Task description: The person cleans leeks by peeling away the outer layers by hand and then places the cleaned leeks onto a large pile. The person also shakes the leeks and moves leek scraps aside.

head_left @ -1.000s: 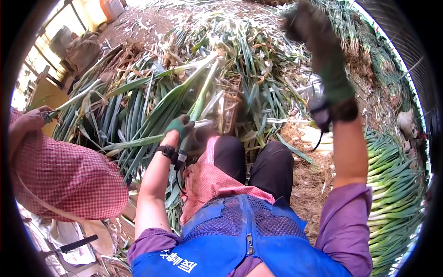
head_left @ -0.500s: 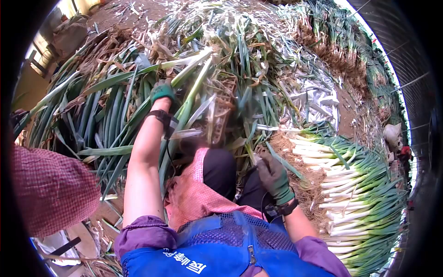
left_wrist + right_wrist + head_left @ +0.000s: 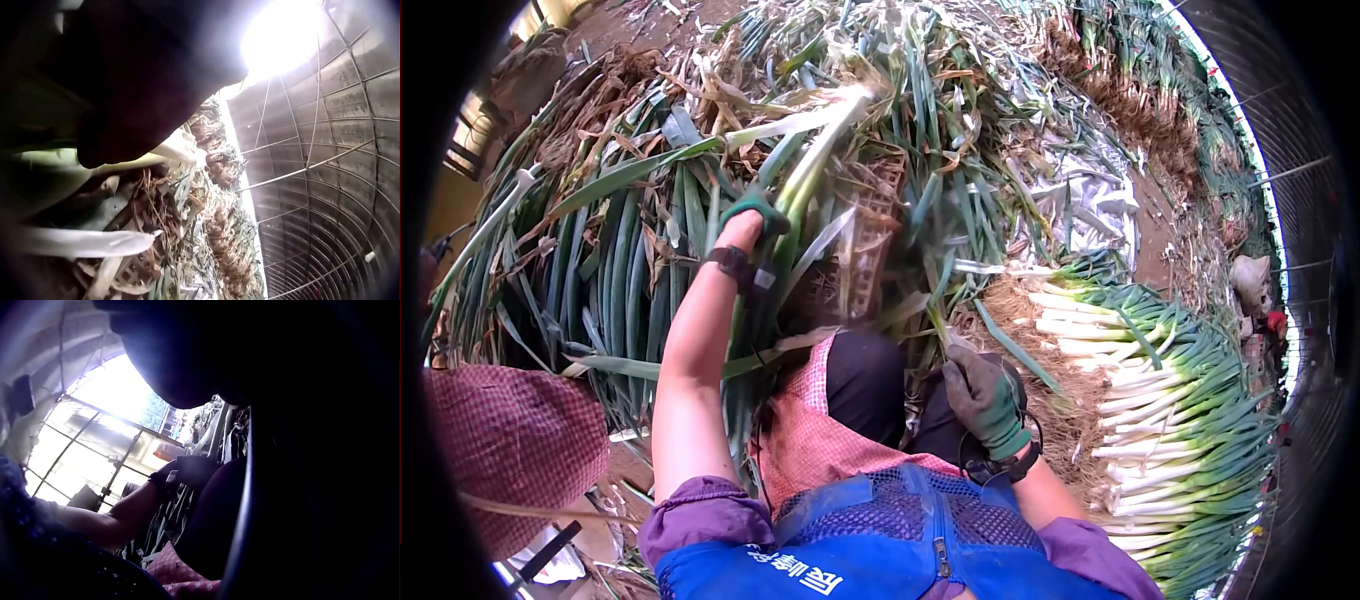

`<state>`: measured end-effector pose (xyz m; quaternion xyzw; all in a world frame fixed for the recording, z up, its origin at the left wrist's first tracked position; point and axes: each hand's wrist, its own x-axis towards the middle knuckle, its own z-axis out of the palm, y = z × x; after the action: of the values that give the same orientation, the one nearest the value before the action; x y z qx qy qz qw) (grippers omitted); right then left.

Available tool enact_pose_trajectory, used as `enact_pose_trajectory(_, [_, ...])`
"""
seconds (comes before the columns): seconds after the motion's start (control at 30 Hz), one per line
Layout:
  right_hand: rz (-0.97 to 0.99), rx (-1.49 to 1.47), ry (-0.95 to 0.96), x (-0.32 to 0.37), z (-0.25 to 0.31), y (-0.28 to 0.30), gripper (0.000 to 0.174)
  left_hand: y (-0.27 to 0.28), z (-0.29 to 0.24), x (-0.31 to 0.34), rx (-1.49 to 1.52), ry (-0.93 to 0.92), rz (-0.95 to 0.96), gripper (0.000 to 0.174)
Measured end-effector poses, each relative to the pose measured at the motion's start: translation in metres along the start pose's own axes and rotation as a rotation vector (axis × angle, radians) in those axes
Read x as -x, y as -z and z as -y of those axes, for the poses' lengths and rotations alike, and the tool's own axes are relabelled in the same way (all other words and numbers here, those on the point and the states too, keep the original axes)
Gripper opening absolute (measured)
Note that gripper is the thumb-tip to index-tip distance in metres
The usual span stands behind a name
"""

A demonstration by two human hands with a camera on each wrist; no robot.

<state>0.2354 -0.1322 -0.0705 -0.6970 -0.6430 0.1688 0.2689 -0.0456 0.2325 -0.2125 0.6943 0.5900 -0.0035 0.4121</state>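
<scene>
While the left hand (image 3: 757, 212), green-gloved and at ten o'clock of the head view, grasps a long green-and-white leek (image 3: 815, 165), its pale end points toward twelve. Right hand (image 3: 985, 400): gloved, near five o'clock, over the dark-trousered knee (image 3: 940, 412), beside a leaf tip; whether it pinches anything, cannot tell. Item: brown perforated crate (image 3: 870, 260), near centre, right of the grasped leek. Item: uncleaned leeks (image 3: 620, 245), heaped at ten o'clock, dry leaves among them. Item: row of pale-stemmed leeks (image 3: 1150, 430), four o'clock, leaves outward. Item: red checked cloth (image 3: 520, 450), eight o'clock. Item: blue mesh-panelled vest (image 3: 870, 545), six o'clock, white lettering (image 3: 800, 572); 辰 legible, remainder too foreshortened to read.
</scene>
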Motion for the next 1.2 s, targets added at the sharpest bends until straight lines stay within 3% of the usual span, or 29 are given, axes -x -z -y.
enact_pose_trajectory(0.07, [0.034, -0.02, -0.003, 0.0, -0.004, -0.002, 0.021, -0.027, -0.005, -0.003, -0.069, 0.003, -0.054, 0.064])
enact_pose_trajectory(0.17, [-0.003, -0.034, 0.046, 0.001, -0.006, -0.006, 0.019, -0.062, 0.007, -0.036, 0.1, -0.05, -0.089, 0.07])
enact_pose_trajectory(0.27, [-0.031, -0.028, 0.066, 0.003, -0.007, -0.005, 0.018, -0.07, -0.014, -0.034, -0.133, 0.12, -0.235, 0.06])
enact_pose_trajectory(0.37, [-0.062, -0.04, 0.081, 0.005, -0.007, -0.003, 0.017, -0.07, 0.01, -0.053, 0.022, 0.025, -0.069, 0.049])
enact_pose_trajectory(0.47, [-0.056, -0.073, 0.066, 0.006, -0.006, 0.0, 0.016, -0.06, 0.007, -0.01, 0.322, -0.035, 0.088, 0.038])
enact_pose_trajectory(0.53, [-0.046, -0.086, 0.057, 0.006, -0.002, 0.001, 0.016, -0.036, -0.02, 0.064, 0.648, -0.043, 0.197, 0.033])
enact_pose_trajectory(0.6, [-0.043, -0.082, 0.067, 0.005, 0.002, 0.004, 0.016, -0.027, -0.025, 0.114, 0.611, -0.211, 0.168, 0.033])
enact_pose_trajectory(0.67, [-0.026, -0.109, 0.067, 0.009, -0.001, 0.0, 0.021, -0.03, -0.011, 0.121, 0.753, -0.137, 0.202, 0.03])
enact_pose_trajectory(0.7, [0.003, -0.137, 0.034, 0.011, 0.001, 0.001, 0.022, -0.011, -0.045, 0.164, 0.592, -0.063, 0.161, 0.029])
enact_pose_trajectory(0.77, [0.08, -0.135, 0.029, 0.012, 0.003, 0.004, 0.025, -0.007, -0.061, 0.201, 0.722, -0.125, 0.172, 0.033])
enact_pose_trajectory(0.87, [0.093, -0.61, 0.056, -0.001, -0.01, -0.025, 0.028, 0.009, -0.075, 0.241, 0.746, -0.194, 0.223, 0.039])
enact_pose_trajectory(0.93, [0.125, -0.842, 0.066, -0.02, 0.023, -0.016, 0.03, 0.016, -0.095, 0.269, 0.742, -0.219, 0.241, 0.039])
enact_pose_trajectory(0.97, [0.14, -0.964, 0.071, -0.031, 0.04, -0.013, 0.031, 0.016, -0.101, 0.281, 0.639, -0.341, 0.183, 0.031])
enact_pose_trajectory(1.03, [0.131, -0.799, 0.376, -0.073, 0.05, -0.017, 0.034, 0.015, -0.097, 0.294, 0.4, -0.523, 0.15, 0.032])
enact_pose_trajectory(1.1, [0.186, -1.061, 0.323, -0.083, 0.08, -0.01, 0.037, 0.013, -0.086, 0.296, 0.157, -0.702, 0.114, 0.035])
enact_pose_trajectory(1.17, [0.328, -1.739, -0.123, -0.072, 0.126, 0.029, 0.038, 0.009, -0.079, 0.296, -0.084, -0.881, 0.083, 0.04])
enact_pose_trajectory(1.2, [0.27, -1.776, -0.085, -0.073, 0.123, 0.026, 0.038, 0.008, -0.078, 0.299, -0.202, -0.968, 0.072, 0.042])
